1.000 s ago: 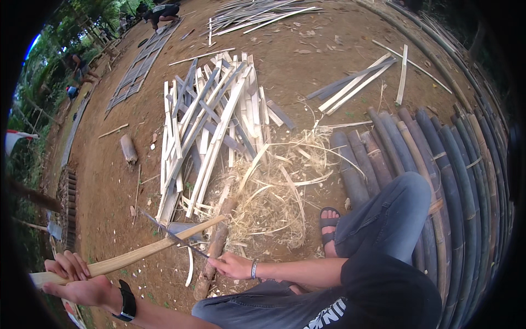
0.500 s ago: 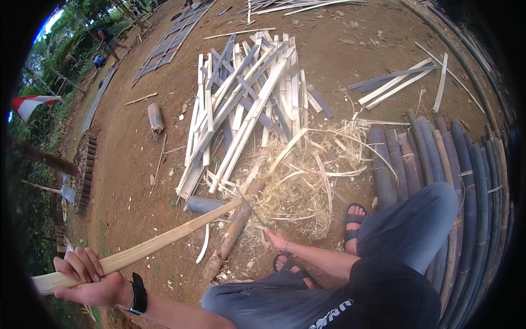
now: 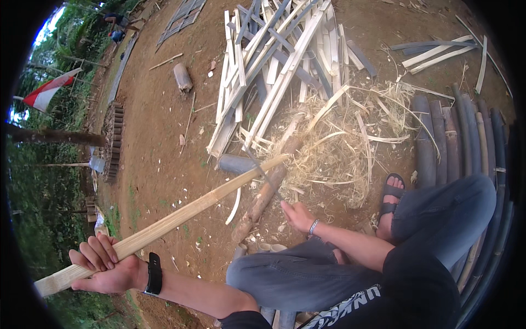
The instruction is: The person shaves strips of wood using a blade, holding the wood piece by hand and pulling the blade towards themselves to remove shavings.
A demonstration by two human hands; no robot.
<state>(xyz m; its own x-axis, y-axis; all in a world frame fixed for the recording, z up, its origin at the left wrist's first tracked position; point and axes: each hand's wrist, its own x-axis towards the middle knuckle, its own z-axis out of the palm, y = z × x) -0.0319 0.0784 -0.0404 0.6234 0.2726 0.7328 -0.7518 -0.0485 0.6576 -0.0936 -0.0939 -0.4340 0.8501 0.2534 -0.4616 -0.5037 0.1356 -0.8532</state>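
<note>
We hold a long pale bamboo strip [image 3: 178, 218] in our left hand [image 3: 107, 266], its fingers and thumb wrapped tightly around the near end, well to the left of the log [image 3: 258, 209]. The strip slants up from there, and its far end lies over the log; whether the two touch, we cannot tell. Our right hand [image 3: 298, 215], just right of the log, is closed at the near end of a thin dark blade [image 3: 272, 187], and its fingers hide the handle from us. The blade crosses the strip close to its far end, above the log. Beside the log on the right we see a loose heap of shavings [image 3: 334, 159]; to its left lies a short dark bamboo tube [image 3: 239, 164]. Beyond the log is a pile of split strips [image 3: 285, 77], and dark bamboo poles [image 3: 452, 137] lie side by side well to its right.
</note>
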